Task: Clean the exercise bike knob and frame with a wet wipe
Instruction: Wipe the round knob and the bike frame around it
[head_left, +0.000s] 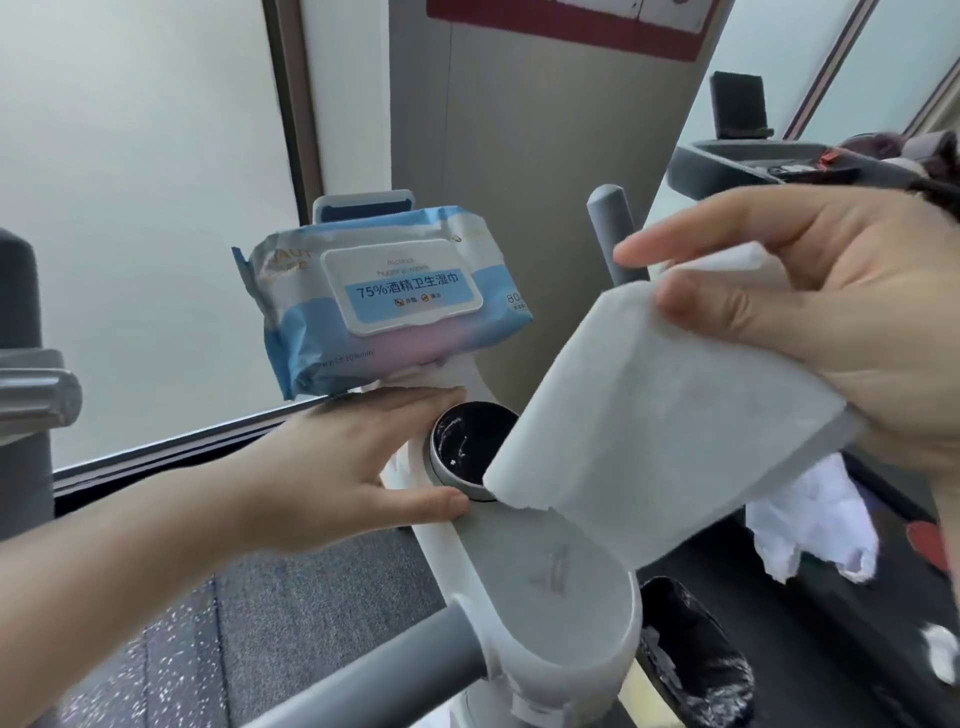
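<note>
Holding a fresh wet wipe pinched in my right hand, I hover it just above the knob. My left hand rests fingers spread, grasping nothing, against the white frame beside the knob. Knob face looks smeared, so wiping seems not started. Wipe pack sits closed above. Knob and frame both left.

Wipe pack sits behind knob; wipe right.
</note>
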